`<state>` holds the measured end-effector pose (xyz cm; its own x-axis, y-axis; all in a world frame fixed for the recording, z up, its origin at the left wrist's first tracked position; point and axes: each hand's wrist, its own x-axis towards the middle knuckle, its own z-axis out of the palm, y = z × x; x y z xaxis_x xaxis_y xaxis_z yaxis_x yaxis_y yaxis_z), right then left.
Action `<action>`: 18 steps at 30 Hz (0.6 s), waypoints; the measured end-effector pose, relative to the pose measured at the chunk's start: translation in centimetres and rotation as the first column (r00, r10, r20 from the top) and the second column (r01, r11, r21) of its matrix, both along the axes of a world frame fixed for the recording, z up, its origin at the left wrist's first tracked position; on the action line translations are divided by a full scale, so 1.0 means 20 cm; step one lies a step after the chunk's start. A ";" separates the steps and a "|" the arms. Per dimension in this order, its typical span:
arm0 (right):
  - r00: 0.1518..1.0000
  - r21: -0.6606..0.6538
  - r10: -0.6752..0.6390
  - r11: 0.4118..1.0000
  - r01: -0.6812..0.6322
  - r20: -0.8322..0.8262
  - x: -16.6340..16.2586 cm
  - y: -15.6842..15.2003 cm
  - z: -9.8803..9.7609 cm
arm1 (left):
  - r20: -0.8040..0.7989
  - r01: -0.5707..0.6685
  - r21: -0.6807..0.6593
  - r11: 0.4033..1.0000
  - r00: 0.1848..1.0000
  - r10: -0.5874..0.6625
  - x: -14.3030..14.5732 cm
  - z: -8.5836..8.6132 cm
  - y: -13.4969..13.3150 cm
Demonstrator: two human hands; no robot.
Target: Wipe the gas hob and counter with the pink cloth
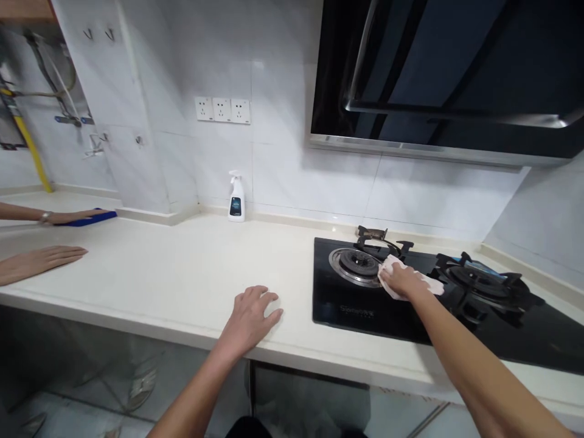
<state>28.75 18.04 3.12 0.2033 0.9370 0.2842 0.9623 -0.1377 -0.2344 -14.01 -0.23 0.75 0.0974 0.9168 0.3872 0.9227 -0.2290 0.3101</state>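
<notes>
While right hand [404, 280] holds cloth [433, 285] | long axis sideways | points rightward

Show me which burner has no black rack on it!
The bare left burner, beside the pale cloth; a black rack surrounds the right burner.

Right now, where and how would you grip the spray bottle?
Probably round the neck of the bottle, just under its spray head, coming from the front with the left hand, which is empty and nearer. The bottle stands upright and narrows there; the wall is close behind, while nothing blocks its front.
</notes>
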 end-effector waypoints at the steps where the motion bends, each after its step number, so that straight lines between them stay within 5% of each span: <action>1: 1.000 -0.032 -0.026 0.999 0.026 0.007 -0.03 -0.03 -0.01 | 0.001 0.004 -0.001 1.000 1.000 -0.004 0.00 0.00 0.00; 5: 0.998 -0.079 0.024 0.997 -0.020 0.050 -0.13 -0.24 -0.04 | -0.016 0.009 0.000 1.000 1.000 -0.009 0.01 0.01 -0.01; 10: 0.954 -0.030 0.294 0.956 -0.293 0.066 -0.40 -0.59 -0.06 | -0.064 -0.006 -0.019 1.000 0.998 0.005 0.01 0.03 0.00; 15: 0.796 0.162 0.598 0.780 -0.605 0.093 -0.70 -0.79 -0.08 | -0.068 -0.022 -0.001 1.000 0.997 0.022 0.01 0.02 0.01; 18: 0.716 0.220 0.691 0.687 -0.693 0.100 -0.70 -0.82 -0.09 | -0.067 -0.024 -0.006 1.000 0.997 0.024 0.00 0.01 0.02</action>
